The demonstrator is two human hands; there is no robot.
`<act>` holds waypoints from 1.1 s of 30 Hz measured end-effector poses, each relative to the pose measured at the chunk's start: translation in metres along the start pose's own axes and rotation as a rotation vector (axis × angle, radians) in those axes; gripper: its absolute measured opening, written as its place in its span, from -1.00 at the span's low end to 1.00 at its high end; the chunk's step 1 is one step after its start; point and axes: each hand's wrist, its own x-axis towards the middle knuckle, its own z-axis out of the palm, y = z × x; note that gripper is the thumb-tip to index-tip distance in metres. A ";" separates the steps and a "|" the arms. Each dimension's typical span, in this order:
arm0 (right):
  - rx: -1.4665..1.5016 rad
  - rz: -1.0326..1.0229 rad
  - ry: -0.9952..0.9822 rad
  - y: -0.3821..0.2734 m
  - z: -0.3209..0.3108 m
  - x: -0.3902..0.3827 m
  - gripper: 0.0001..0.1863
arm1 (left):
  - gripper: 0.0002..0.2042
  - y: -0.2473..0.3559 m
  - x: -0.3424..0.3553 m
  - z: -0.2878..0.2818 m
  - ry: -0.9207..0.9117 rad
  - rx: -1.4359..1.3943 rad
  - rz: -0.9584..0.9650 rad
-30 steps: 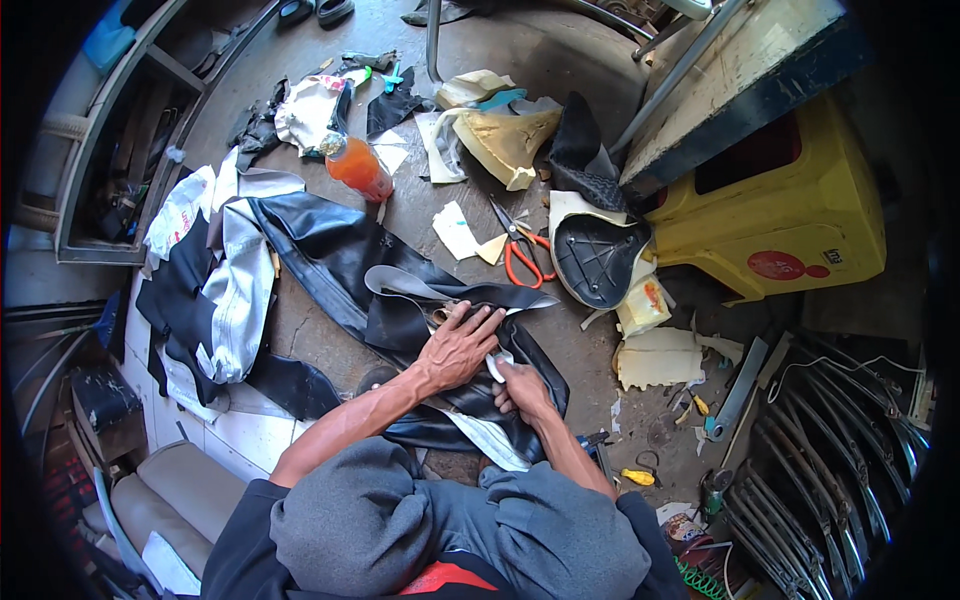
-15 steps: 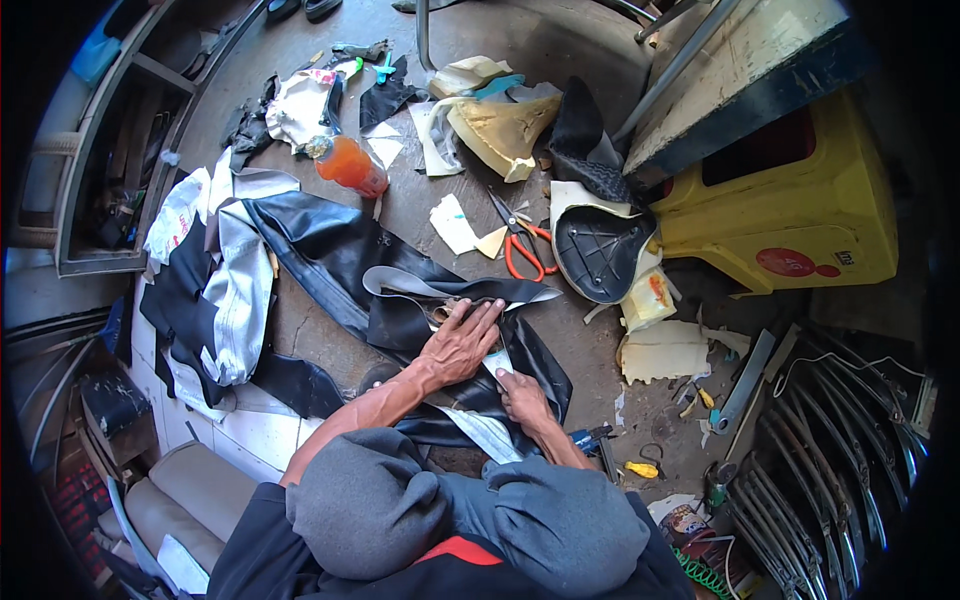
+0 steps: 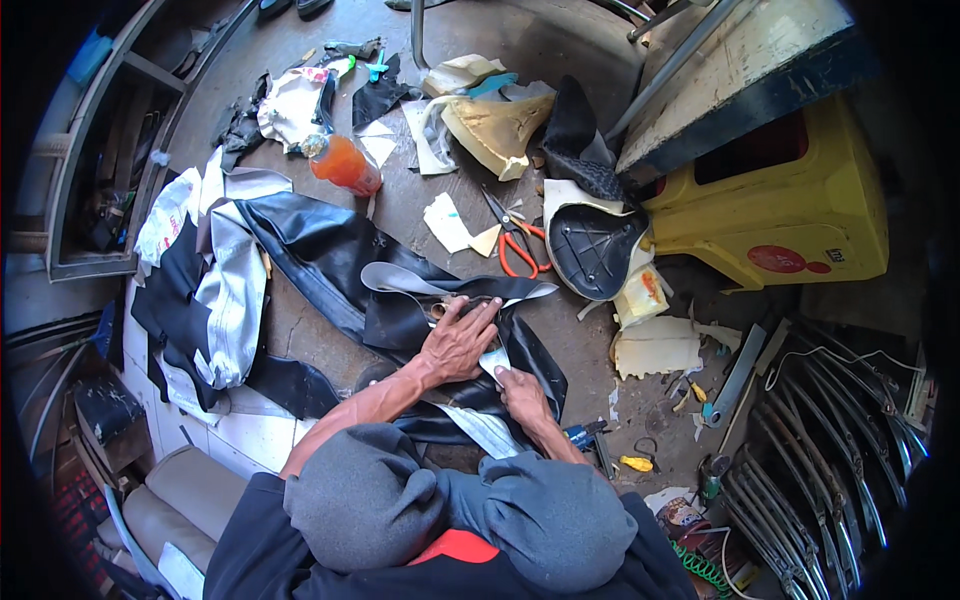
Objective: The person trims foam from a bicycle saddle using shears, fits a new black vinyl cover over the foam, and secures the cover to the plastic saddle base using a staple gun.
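A large sheet of black vinyl [image 3: 320,250] with a grey backing lies crumpled on the floor before me. My left hand [image 3: 457,340] presses on it with fingers stretched out. A grey-backed strip [image 3: 400,276] of the material curls just beyond those fingers. Closed round a flat, white tool [image 3: 493,360] is my right hand [image 3: 523,393], close to the left one. The tool's far end meets the vinyl beside my left fingers, and its exact kind is not clear. Farther off to the right lie scissors with orange handles [image 3: 522,250].
A bottle of orange liquid [image 3: 345,165] stands beyond the vinyl. Yellowed foam [image 3: 500,125] and a black seat base [image 3: 597,250] lie ahead. At the right are a yellow plastic stool [image 3: 770,215] and a row of metal bars [image 3: 820,450]. Shelving [image 3: 110,150] stands left.
The whole view has shifted slightly. My left hand stays flat on the vinyl, and the white tool in my right hand is turned a little, showing more of its white face.
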 end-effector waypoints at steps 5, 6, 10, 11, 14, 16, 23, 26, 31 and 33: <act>-0.245 -0.025 0.100 -0.016 -0.002 0.006 -0.57 | -0.72 0.008 -0.002 0.007 0.184 -0.130 0.027; -0.284 -0.043 0.122 -0.016 -0.001 0.006 -0.57 | -0.72 0.009 -0.002 0.006 0.185 -0.132 0.026; -0.309 -0.119 0.083 -0.013 -0.007 0.007 -0.57 | -0.84 0.014 -0.003 0.011 0.116 -0.165 -0.012; -0.304 -0.112 0.087 -0.011 -0.013 -0.003 -0.57 | -0.87 0.015 -0.002 0.015 0.136 -0.149 -0.038; -0.245 -0.330 0.335 -0.022 -0.034 -0.054 -0.65 | -0.86 0.013 -0.010 0.020 0.200 -0.085 -0.068; -0.268 -0.291 0.735 0.012 -0.058 -0.081 -0.72 | -0.88 0.016 -0.007 0.022 0.221 -0.103 -0.066; -0.465 0.072 0.625 0.219 -0.094 -0.129 -0.17 | -0.87 0.023 0.007 0.019 0.249 -0.096 -0.086; -0.778 0.248 0.603 0.161 -0.063 -0.126 -0.14 | -0.84 0.014 -0.003 0.024 0.279 -0.063 -0.167; -0.778 0.019 0.696 0.117 -0.078 -0.132 -0.42 | -0.77 0.017 -0.004 0.022 0.263 -0.043 -0.110; -0.660 0.037 0.664 0.085 -0.094 -0.129 -0.50 | -0.73 0.017 -0.001 0.020 0.289 -0.016 -0.117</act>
